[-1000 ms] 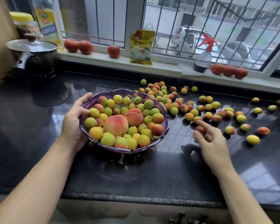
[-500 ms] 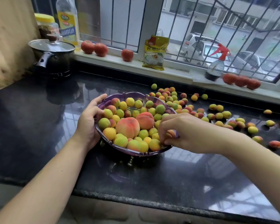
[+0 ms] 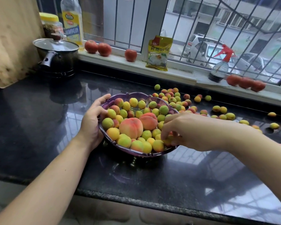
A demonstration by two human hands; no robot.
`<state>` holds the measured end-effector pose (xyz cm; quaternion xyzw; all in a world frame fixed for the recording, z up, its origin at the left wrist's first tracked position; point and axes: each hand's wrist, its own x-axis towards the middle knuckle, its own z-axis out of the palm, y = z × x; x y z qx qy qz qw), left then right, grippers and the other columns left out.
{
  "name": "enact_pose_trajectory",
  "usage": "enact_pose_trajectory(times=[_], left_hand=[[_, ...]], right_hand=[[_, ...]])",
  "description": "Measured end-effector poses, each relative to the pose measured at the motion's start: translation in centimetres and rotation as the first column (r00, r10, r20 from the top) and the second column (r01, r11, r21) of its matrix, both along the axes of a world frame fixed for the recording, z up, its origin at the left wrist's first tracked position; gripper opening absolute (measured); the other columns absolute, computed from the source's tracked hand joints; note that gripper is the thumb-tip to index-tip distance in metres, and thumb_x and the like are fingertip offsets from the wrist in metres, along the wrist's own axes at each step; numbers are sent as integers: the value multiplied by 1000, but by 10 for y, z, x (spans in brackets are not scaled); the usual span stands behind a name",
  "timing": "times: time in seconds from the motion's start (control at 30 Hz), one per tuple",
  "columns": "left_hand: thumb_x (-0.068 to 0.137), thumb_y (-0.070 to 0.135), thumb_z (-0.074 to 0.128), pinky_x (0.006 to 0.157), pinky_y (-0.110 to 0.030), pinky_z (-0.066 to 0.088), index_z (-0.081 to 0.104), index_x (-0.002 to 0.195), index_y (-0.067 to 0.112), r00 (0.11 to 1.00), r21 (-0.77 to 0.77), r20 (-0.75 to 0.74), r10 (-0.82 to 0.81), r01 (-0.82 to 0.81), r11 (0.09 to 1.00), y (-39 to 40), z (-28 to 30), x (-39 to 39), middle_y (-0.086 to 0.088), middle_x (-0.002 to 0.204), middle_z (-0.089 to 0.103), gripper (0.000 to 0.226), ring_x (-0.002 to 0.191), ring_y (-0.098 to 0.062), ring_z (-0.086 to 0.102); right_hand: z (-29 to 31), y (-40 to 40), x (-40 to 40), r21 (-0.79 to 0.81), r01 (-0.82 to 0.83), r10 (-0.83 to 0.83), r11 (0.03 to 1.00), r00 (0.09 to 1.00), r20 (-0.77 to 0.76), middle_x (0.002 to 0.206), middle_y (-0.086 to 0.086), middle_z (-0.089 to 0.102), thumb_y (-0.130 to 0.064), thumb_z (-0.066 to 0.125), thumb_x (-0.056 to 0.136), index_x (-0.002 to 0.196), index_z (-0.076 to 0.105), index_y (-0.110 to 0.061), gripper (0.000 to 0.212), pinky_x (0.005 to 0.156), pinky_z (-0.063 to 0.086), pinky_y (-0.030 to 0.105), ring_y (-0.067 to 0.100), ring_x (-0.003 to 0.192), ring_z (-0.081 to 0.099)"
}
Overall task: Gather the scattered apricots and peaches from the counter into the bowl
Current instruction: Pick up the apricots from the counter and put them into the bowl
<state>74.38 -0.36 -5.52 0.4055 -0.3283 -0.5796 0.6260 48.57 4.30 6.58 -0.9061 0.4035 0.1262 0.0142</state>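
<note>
A purple glass bowl [image 3: 136, 95] stands mid-counter, heaped with small yellow-green apricots and two large peaches [image 3: 131, 127]. My left hand [image 3: 92, 120] grips the bowl's left rim. Over the bowl's right side, my right hand [image 3: 183, 129] has its fingers curled down on a reddish apricot [image 3: 169, 138] among the fruit. Several loose apricots [image 3: 172, 99] lie scattered on the black counter [image 3: 39, 120] behind and right of the bowl.
A lidded black pot [image 3: 57, 56] sits at the back left beside a wooden board [image 3: 11, 38]. The windowsill holds tomatoes [image 3: 97, 47], an oil bottle [image 3: 71, 21], a yellow packet [image 3: 159, 53] and a spray bottle [image 3: 220, 65]. The counter's front edge runs below the bowl.
My right hand picked an apricot from the counter on the right and carried it left over the bowl. My left hand stayed on the rim. The view shifted left.
</note>
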Motion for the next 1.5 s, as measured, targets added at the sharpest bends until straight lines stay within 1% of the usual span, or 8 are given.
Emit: enact_pose_trajectory(times=[0.37,0.53,0.73,0.9,1.17,1.33,1.43,1.5], left_hand=[[82,-4,41,87,-40,63,70,129,18,984,-61,99,145,-139,988,2,0,-4,-4,110,80,60,109,-26,74],[81,-19,35,72,-25,61,67,130,8,961,-91,114,251,-242,966,-4,1,0,3,94,81,64,89,-12,76],[68,-11,42,108,-52,55,75,115,12,923,-88,28,383,-379,921,-14,-5,25,-14,119,77,62,119,-31,71],[64,-2,47,102,-50,57,77,110,6,878,-139,62,474,-463,875,-19,-15,27,-23,120,74,56,118,-42,69],[81,-7,42,102,-58,55,79,101,12,907,-136,47,419,-410,902,-25,-20,24,-21,114,76,46,108,-37,73],[84,-1,40,103,-51,57,77,112,16,933,-172,43,358,-346,922,-21,-19,22,-14,119,76,49,118,-36,70],[83,9,41,109,-46,52,74,125,20,950,-206,62,305,-287,935,-20,-18,22,-9,132,72,55,128,-27,66],[84,13,42,110,-46,51,73,127,18,955,-214,60,291,-273,938,-20,-17,21,-10,133,72,54,130,-28,65]], right_hand=[[-3,-7,-17,-104,113,-85,988,966,242,106,-17,64,-4,63,95,108,75,-29,31,85,49,18,1,97,59],[-24,-55,-58,-134,667,-377,733,563,736,102,-2,72,-2,55,95,101,76,-20,28,64,40,14,2,79,61],[-66,-131,-74,-72,759,-569,646,543,618,121,5,69,-14,56,98,114,73,-21,24,77,41,27,17,96,58],[-76,-188,-38,-149,808,-637,569,549,541,95,10,64,-20,55,99,95,66,-11,15,65,36,29,20,72,48],[-81,-218,-28,-77,885,-839,459,460,291,103,17,55,-22,63,92,115,58,-7,28,96,41,51,41,109,52],[-58,-197,-32,-84,859,-678,506,456,577,101,12,63,-31,61,96,112,65,-12,25,94,49,50,30,94,58],[-23,-146,-25,239,591,-497,771,324,805,114,5,66,-33,70,93,118,67,-27,26,80,57,40,22,96,65],[-5,-111,-17,348,334,-477,876,488,731,111,0,68,-34,75,88,111,71,-39,24,84,58,42,19,95,68]])
